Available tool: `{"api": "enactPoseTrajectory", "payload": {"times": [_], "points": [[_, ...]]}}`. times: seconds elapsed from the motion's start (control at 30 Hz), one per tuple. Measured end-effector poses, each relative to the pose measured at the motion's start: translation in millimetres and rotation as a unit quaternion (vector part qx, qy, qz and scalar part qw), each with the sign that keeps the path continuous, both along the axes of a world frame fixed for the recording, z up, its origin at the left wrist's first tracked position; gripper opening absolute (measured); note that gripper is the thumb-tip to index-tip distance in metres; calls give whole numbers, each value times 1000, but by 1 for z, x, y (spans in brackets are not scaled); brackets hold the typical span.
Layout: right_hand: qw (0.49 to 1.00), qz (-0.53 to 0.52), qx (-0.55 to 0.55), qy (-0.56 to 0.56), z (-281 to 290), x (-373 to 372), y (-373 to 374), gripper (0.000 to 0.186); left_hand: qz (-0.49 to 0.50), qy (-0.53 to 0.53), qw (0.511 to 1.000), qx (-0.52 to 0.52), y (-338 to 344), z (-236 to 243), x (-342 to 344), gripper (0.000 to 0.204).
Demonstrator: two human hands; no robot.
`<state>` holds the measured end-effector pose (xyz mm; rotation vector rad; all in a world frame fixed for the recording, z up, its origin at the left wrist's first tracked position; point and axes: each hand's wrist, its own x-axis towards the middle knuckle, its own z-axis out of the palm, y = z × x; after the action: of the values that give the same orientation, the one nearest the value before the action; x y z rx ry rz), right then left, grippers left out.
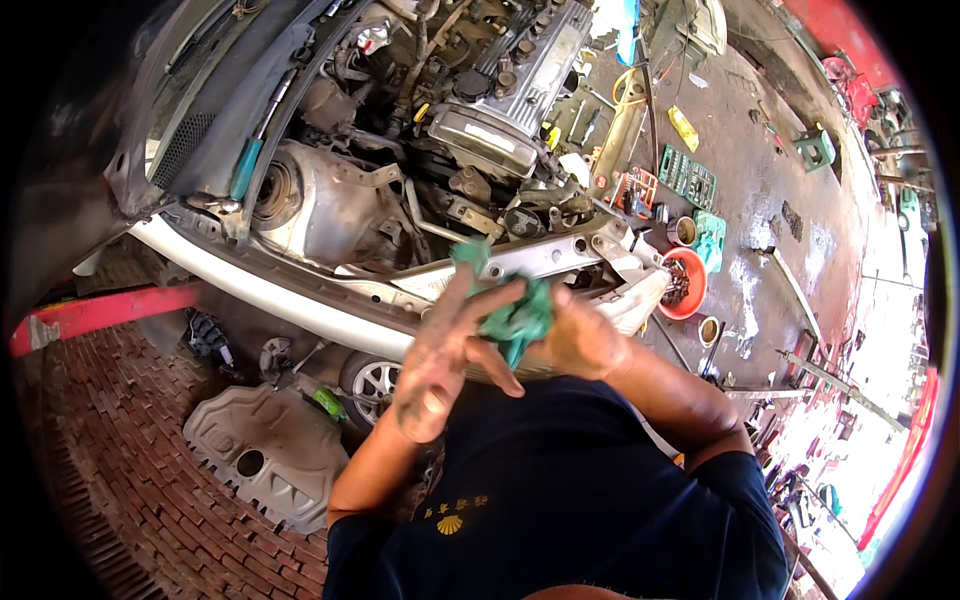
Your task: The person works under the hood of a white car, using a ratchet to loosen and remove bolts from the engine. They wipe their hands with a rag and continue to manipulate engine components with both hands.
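Observation:
Both my hands are raised over the car's front fender edge, around a crumpled green cloth (pixel 520 318). My right hand (pixel 585 340) is closed on it from the right. My dirt-smudged left hand (pixel 445 345) has its fingers spread against the cloth's left side. Another bit of green shows at its upper fingertips; blur hides whether it is the same piece. Just beyond lies the open engine bay, with the engine's metal cover (pixel 535 75) and a bare metal strut tower (pixel 335 200).
A teal-handled tool (pixel 246 168) lies along the bay's left edge. On the floor at right are a red bowl of small parts (pixel 697 300), a green socket set (pixel 687 178) and metal bars. A grey moulded panel (pixel 225 425) and a wheel (pixel 372 380) sit lower left.

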<state>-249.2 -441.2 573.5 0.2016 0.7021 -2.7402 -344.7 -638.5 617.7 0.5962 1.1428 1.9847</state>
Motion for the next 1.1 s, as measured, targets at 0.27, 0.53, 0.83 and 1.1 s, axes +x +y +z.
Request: {"api": "enactPoseTrajectory", "payload": {"times": [0.27, 0.53, 0.83, 1.1], "points": [[778, 40, 583, 228, 0, 4, -7, 43, -100, 218, 968, -77, 10, -8, 1, 115], [533, -60, 751, 384, 7, -4, 6, 43, -44, 85, 985, -145, 8, 23, 1, 106], [885, 114, 387, 232, -18, 6, -7, 39, -166, 327, 928, -66, 13, 7, -13, 114], [657, 34, 679, 327, -18, -4, -1, 50, -92, 69, 990, -79, 16, 4, -5, 112]]}}
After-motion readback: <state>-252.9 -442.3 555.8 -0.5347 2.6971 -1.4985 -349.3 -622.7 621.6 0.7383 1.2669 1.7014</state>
